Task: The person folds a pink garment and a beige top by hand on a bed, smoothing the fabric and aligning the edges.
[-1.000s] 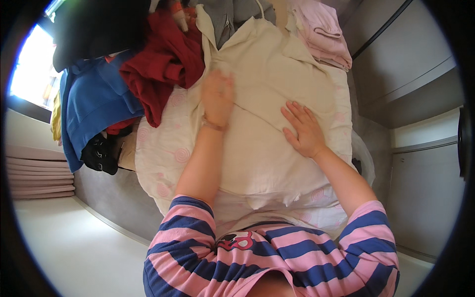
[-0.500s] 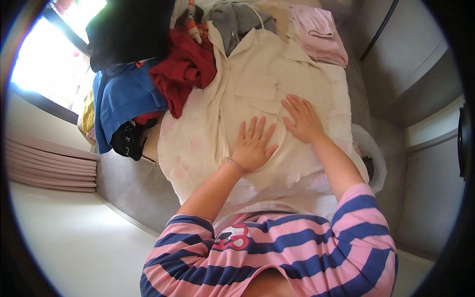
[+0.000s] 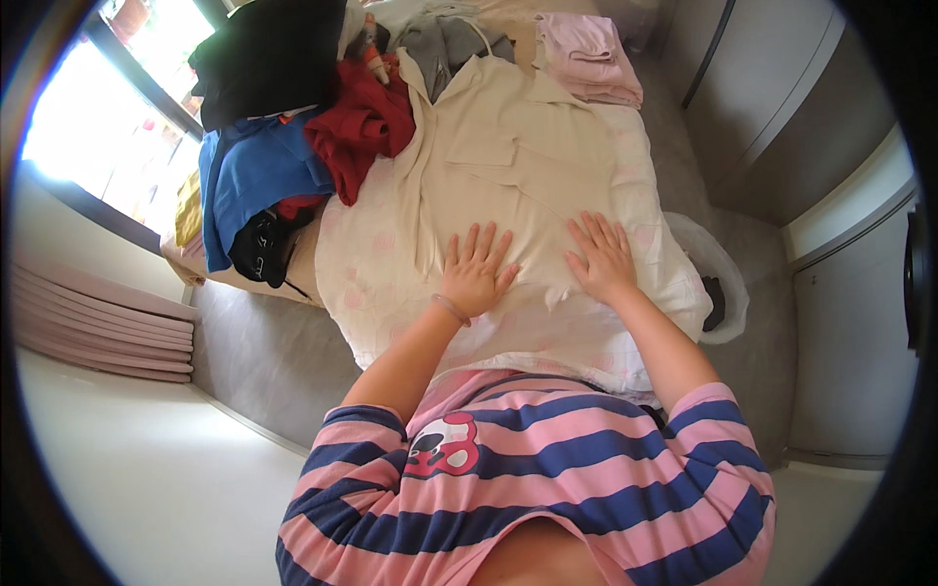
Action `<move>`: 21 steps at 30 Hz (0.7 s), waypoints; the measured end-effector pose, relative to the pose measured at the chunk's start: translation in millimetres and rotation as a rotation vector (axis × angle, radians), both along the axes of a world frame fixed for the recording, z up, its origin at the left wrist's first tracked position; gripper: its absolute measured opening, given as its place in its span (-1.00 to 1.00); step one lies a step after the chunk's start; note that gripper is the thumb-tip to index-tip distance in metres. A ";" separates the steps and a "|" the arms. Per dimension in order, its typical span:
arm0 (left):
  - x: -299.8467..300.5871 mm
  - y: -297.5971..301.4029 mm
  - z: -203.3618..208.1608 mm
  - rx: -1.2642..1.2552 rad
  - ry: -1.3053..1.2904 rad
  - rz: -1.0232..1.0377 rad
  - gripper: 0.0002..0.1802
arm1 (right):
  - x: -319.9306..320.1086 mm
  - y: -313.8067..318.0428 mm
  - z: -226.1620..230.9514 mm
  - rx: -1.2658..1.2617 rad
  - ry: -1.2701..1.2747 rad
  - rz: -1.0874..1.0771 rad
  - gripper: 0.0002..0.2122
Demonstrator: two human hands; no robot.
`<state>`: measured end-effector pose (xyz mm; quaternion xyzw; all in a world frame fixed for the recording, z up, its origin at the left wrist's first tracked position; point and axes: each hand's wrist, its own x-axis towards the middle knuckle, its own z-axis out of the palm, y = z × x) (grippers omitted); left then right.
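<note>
A cream collared shirt (image 3: 547,137) lies spread on a white cloth with faint pink patterns (image 3: 362,293), its collar at the far side and its hem toward me. My left hand (image 3: 477,272) rests flat on the shirt's lower left part, fingers spread and pointing away. Near the lower right edge of the shirt, my right hand (image 3: 601,259) also lies flat with its fingers apart. Neither hand holds anything. A pocket or loose flap (image 3: 482,151) shows on the shirt beyond my hands, with creases running from it.
At the far left are heaped clothes: a black garment (image 3: 269,59), a blue one (image 3: 259,166) and a red one (image 3: 362,127). A grey garment (image 3: 445,49) lies past the collar. Folded pink clothes (image 3: 591,59) sit far right. A clear plastic bag (image 3: 731,293) stands on the floor at right.
Both hands have slid toward me over the shirt, the right one farther, to near its hem. They are now farther apart, and the view has shifted slightly.
</note>
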<state>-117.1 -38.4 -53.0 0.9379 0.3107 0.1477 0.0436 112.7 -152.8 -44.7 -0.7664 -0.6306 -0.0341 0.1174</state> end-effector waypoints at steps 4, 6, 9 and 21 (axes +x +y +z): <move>-5.7 -7.4 -1.0 0.007 -0.015 -0.008 -0.36 | -4.9 -20.2 -5.3 0.070 -0.006 -0.013 -0.49; -11.1 -12.1 0.0 0.031 0.012 -0.016 -0.37 | -7.2 -22.8 -8.6 0.158 -0.029 -0.014 -0.51; -16.4 -16.9 1.9 0.030 0.004 -0.010 -0.38 | -8.8 -21.2 -7.6 0.192 0.005 -0.008 -0.52; -19.7 -22.0 1.9 -0.016 0.002 -0.014 -0.38 | -9.8 -24.7 -4.3 0.199 0.031 -0.011 -0.52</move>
